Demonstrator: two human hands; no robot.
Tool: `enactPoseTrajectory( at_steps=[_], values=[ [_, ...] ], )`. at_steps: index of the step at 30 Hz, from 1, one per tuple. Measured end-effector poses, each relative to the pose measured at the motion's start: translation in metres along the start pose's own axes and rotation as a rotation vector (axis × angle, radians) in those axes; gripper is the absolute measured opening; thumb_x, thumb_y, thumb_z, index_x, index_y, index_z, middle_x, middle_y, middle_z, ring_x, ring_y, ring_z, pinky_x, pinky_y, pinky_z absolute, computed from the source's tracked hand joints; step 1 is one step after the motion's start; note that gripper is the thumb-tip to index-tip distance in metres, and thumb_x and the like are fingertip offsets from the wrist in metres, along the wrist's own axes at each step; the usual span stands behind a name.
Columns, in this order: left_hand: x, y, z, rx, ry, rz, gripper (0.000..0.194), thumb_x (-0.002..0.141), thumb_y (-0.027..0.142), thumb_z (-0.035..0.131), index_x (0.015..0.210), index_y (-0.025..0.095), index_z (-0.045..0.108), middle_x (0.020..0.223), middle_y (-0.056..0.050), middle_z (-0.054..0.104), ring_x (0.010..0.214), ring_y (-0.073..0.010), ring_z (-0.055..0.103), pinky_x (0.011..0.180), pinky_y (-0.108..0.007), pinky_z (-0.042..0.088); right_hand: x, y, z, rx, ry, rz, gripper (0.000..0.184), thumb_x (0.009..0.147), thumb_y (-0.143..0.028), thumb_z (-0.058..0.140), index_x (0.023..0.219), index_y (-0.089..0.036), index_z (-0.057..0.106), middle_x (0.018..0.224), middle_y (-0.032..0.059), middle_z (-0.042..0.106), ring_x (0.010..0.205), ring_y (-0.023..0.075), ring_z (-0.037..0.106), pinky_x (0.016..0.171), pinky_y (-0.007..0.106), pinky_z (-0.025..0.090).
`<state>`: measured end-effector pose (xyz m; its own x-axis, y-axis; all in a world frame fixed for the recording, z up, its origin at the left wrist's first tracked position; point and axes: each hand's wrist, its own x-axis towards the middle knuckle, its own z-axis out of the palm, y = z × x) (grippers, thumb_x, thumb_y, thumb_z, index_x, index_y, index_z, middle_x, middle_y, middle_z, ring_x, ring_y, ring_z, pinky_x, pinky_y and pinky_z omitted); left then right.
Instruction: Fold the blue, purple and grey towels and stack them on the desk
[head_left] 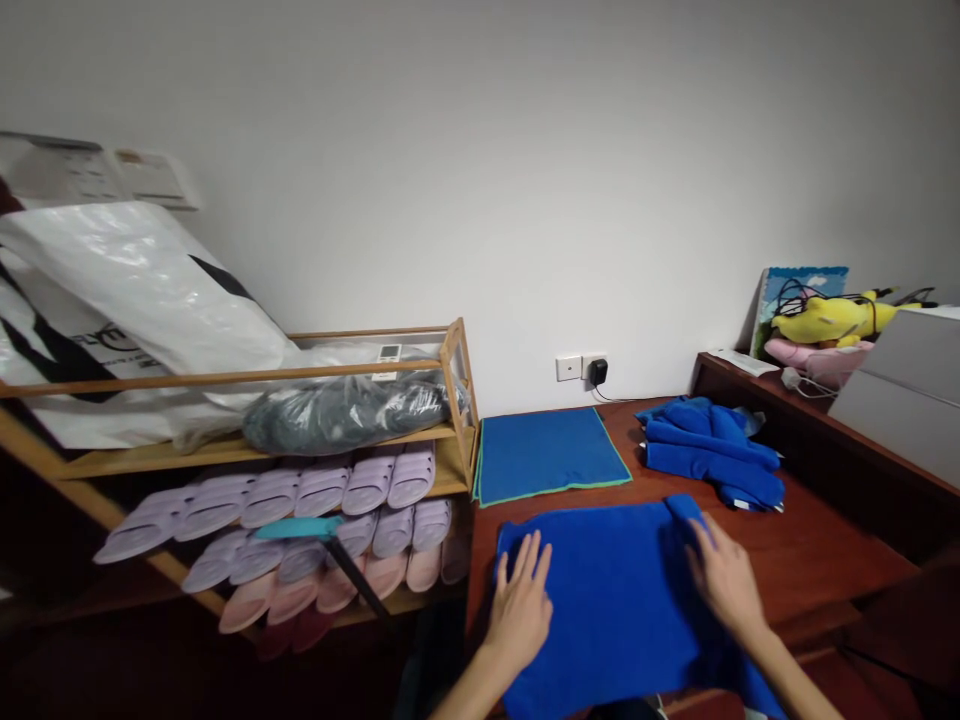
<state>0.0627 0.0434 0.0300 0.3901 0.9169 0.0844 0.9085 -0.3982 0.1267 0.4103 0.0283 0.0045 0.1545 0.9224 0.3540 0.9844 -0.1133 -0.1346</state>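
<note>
Evidently the blue towel [607,600] lies mostly flat on the front part of the table [832,540], near the table's left edge and reaching down to its front edge. The left hand [523,605] is open, palm down, fingers spread on the towel's left part. The right hand [724,580] rests at the towel's right side, its fingers over a raised fold there; whether they pinch the fabric I cannot tell. At the table's back left corner sits a flat blue cloth [547,455] with green edging, just behind the towel. Toward the back right corner lies a rumpled pile of blue fabric [709,455], apart from the right hand. Along the table's right edge, a raised shelf [757,392] carries a yellow plush toy [825,320] and a white box [907,375]. Beside the left edge stands a wooden rack [127,458] holding rows of lilac slippers [274,497] and pink ones [295,597]
</note>
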Motion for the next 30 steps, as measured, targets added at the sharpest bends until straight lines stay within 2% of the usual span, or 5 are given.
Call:
enactPoseTrajectory(
  at_steps=[4,7,22,26,30],
  values=[
    [0.017,0.017,0.018,-0.084,0.033,-0.001,0.058,0.091,0.034,0.036,0.147,0.027,0.022,0.155,-0.004,0.016,0.141,-0.0261,0.015,0.110,-0.057,0.017,-0.022,-0.079,0.011,0.299,-0.221,-0.233,0.054,0.092,-0.051,0.029,0.142,-0.031,0.031,0.150,0.0054,0.032,0.136,0.0215,0.031,0.106,0.046,0.033],
    [0.019,-0.004,0.024,-0.060,0.038,-0.060,0.055,0.093,0.044,0.033,0.145,0.029,0.026,0.154,-0.005,0.021,0.140,-0.0272,0.019,0.111,-0.058,0.014,-0.029,-0.083,0.025,0.326,-0.282,-0.272,0.055,0.092,-0.052,0.029,0.144,-0.033,0.027,0.151,0.0038,0.029,0.138,0.0208,0.027,0.108,0.048,0.029],
    [-0.013,-0.049,0.011,-0.043,0.020,-0.118,0.054,0.094,0.052,0.027,0.145,0.035,0.025,0.150,0.000,0.031,0.137,-0.0263,0.029,0.111,-0.056,0.013,-0.017,0.138,0.025,-0.313,-0.129,-0.006,0.054,0.088,-0.039,0.023,0.135,-0.026,0.046,0.146,0.0083,0.037,0.137,0.0299,0.028,0.101,0.063,0.027],
    [-0.024,-0.059,0.008,-0.014,-0.002,-0.142,0.054,0.093,0.050,0.028,0.144,0.035,0.026,0.151,0.001,0.030,0.136,-0.0264,0.030,0.111,-0.055,0.015,-0.016,0.101,0.017,-0.258,0.028,-0.023,0.054,0.089,-0.034,0.023,0.132,-0.015,0.050,0.147,0.0152,0.034,0.135,0.0304,0.031,0.103,0.055,0.030],
    [-0.024,-0.066,0.005,0.024,0.028,-0.144,0.055,0.090,0.044,0.037,0.142,0.028,0.035,0.146,-0.005,0.040,0.133,-0.0260,0.035,0.111,-0.050,0.019,-0.012,0.031,0.019,0.048,-0.102,-0.222,0.051,0.092,-0.045,0.029,0.139,-0.027,0.040,0.148,0.0065,0.035,0.132,0.0213,0.037,0.105,0.044,0.034]
  ],
)
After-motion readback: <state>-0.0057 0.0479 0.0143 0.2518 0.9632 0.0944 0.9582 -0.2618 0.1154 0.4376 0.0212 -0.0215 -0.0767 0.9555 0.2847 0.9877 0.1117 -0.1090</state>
